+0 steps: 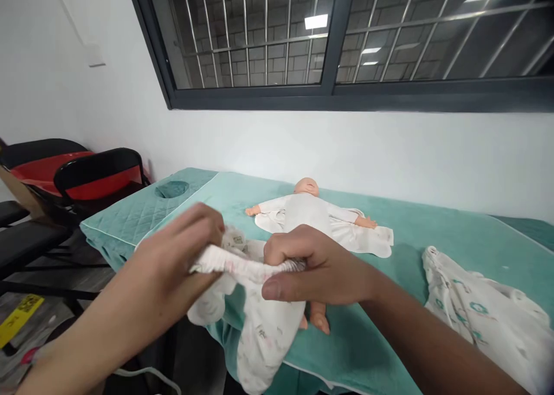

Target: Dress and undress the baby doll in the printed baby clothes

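A baby doll (308,209) in a white top lies on its back on a teal padded table (433,233), head toward the wall. Both my hands grip the bunched waistband of small white baby trousers (259,326) at the doll's feet. My left hand (173,262) pinches the left side of the band. My right hand (315,268) is closed on the right side. One bare doll foot (319,320) shows below my right hand. The trouser legs hang over the table's near edge.
Another white garment with teal print (480,311) lies on the table at the right. Black and red chairs (86,179) stand to the left by the wall. A barred window (346,37) runs above. A face hole (172,189) marks the table's left end.
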The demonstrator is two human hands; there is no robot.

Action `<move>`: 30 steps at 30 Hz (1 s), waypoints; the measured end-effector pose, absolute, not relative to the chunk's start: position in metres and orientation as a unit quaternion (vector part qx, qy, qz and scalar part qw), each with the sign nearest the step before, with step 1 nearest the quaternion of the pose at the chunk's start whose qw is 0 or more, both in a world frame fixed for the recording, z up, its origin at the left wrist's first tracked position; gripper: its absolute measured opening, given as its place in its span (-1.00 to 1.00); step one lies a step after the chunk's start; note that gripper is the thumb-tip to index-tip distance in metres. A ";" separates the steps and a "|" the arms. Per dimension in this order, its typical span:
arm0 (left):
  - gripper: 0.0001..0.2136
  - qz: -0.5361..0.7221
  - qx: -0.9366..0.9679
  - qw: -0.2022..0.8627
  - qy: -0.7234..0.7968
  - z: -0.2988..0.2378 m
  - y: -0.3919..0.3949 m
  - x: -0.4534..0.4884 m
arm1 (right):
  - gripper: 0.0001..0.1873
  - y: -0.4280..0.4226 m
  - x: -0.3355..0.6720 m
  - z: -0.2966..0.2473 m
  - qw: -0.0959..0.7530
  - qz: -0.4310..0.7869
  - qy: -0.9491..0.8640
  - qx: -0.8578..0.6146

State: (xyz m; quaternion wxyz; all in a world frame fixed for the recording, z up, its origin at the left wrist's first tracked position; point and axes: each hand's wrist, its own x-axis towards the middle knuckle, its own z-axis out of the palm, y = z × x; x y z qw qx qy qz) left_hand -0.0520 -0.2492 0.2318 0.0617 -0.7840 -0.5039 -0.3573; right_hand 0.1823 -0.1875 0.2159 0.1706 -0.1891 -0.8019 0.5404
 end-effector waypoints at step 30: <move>-0.75 -0.425 -0.585 -0.367 -0.585 0.070 -0.160 0.035 | -0.30 0.031 0.249 0.071 0.357 0.150 -0.699 -0.601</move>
